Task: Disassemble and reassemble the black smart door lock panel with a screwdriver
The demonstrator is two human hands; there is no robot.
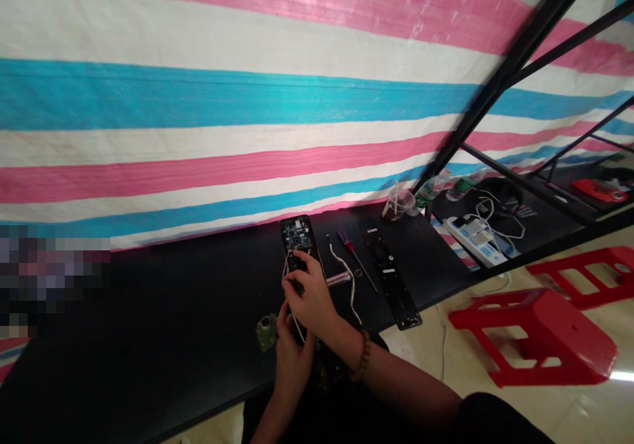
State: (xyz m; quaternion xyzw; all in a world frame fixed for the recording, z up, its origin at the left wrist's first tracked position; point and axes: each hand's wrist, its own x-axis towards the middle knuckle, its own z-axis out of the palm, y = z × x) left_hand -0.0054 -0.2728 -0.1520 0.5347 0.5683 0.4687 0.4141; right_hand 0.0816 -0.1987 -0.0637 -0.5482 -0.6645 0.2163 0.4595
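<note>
A long black device [291, 228] with its circuit board exposed lies lengthwise on the dark table. My right hand [313, 298] reaches over its middle, index finger and thumb apart near the board. Below it, my left hand [292, 351] has its fingers curled together at the lower part of the device, around a thin white wire [298, 328]; the exact contact is partly hidden. Left of that hand rests a small green circuit board [266, 332]. A screwdriver [355, 256], a white cable [341, 260] and a long black cover panel [389, 272] lie to the right.
A plastic cup [397, 205] and bottles [430, 191] stand at the table's back right. Beyond the black frame [475, 110], a white power strip [476, 236] has cables plugged in. Red stools [539, 332] stand on the floor at right. A blurred-out patch covers the far left.
</note>
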